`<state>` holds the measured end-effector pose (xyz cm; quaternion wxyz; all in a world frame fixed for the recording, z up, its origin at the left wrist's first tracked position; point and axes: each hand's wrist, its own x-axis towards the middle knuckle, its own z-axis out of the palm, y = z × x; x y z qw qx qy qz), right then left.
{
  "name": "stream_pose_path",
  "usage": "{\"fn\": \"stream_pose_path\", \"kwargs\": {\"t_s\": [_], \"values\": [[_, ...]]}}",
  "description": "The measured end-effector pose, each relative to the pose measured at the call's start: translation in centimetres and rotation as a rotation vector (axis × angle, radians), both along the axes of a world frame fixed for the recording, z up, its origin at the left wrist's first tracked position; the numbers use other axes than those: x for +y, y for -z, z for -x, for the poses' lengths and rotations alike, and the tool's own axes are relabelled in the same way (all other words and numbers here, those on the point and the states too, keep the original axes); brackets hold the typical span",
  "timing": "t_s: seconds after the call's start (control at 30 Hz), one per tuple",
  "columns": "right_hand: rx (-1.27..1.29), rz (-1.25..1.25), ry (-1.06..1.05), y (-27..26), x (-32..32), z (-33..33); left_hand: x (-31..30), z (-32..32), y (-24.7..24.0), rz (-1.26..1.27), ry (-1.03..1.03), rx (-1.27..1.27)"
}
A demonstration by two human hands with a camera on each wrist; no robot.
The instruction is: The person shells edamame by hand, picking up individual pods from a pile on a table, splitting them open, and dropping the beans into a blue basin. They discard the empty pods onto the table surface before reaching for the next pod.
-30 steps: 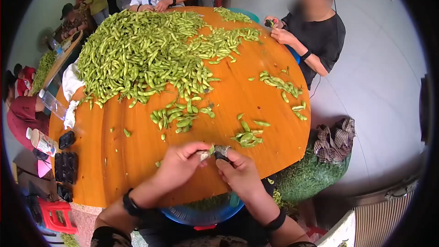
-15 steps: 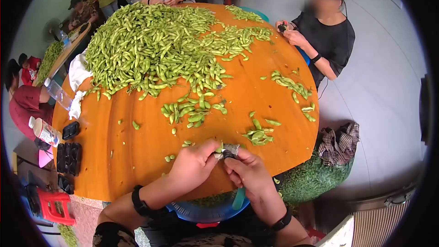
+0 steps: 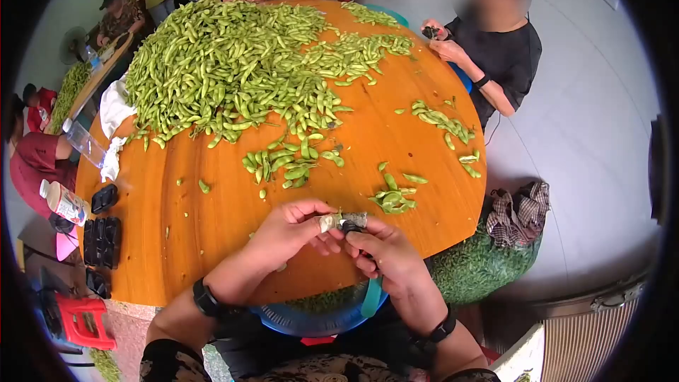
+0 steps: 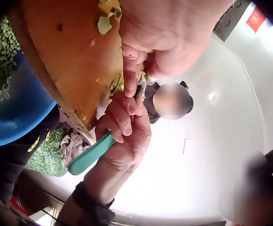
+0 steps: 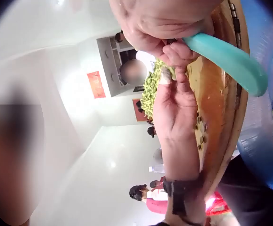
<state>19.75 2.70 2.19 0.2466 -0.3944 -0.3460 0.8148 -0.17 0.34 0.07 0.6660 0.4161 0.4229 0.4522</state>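
Both hands meet over the front edge of the round wooden table (image 3: 233, 240). My left hand (image 3: 283, 230), with a whitish wrap on the thumb tip, pinches a small green bean pod (image 3: 340, 213), mostly hidden by fingers. My right hand (image 3: 392, 255) grips a tool by its curved teal handle (image 5: 230, 61); the working end is hidden among the fingertips. A grey wrap (image 3: 358, 219) covers a right fingertip, right beside the pod. Below the hands, a blue basket (image 3: 304, 324) holds shelled green beans.
A large heap of bean pods (image 3: 219, 71) covers the table's far left, with smaller pod piles (image 3: 393, 198) nearer. Black cases (image 3: 102, 240) and a white bottle (image 3: 65, 201) line the left edge. A person in black (image 3: 506, 64) works at the right, above a full bag (image 3: 481, 269).
The left hand's fingers have loosened and spread below the thumb. More of the teal handle shows under the right hand. The head view has shifted slightly.
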Motion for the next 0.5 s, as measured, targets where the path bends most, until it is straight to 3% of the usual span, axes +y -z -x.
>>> {"fn": "stream_pose_path", "kwargs": {"t_s": [0.1,0.13,0.17,0.2,0.27,0.37,0.5], "values": [[-0.113,-0.159,0.024,0.3,-0.7,0.1,0.1,-0.3,-0.6,-0.015,0.009,0.076],[-0.215,-0.451,0.067,1.0,-1.1,0.2,-0.1,-0.3,-0.6,-0.013,0.006,0.078],[-0.315,-0.743,0.111,1.5,-1.6,0.3,-0.3,-0.4,-0.4,-0.088,0.037,0.255],[-0.311,-0.743,0.111,1.5,-2.0,0.5,-0.5,-0.6,-0.2,-0.163,0.071,0.433],[-0.461,-1.012,0.154,1.3,-2.8,0.6,-0.7,-1.2,0.0,-0.155,0.057,0.425],[-0.545,-1.150,0.114,1.5,-3.3,0.4,-0.9,-1.7,-0.1,-0.064,0.022,0.363],[-0.582,-1.175,0.138,1.5,-3.5,0.0,-1.8,-2.6,-0.6,-0.149,-0.040,0.659]]}}
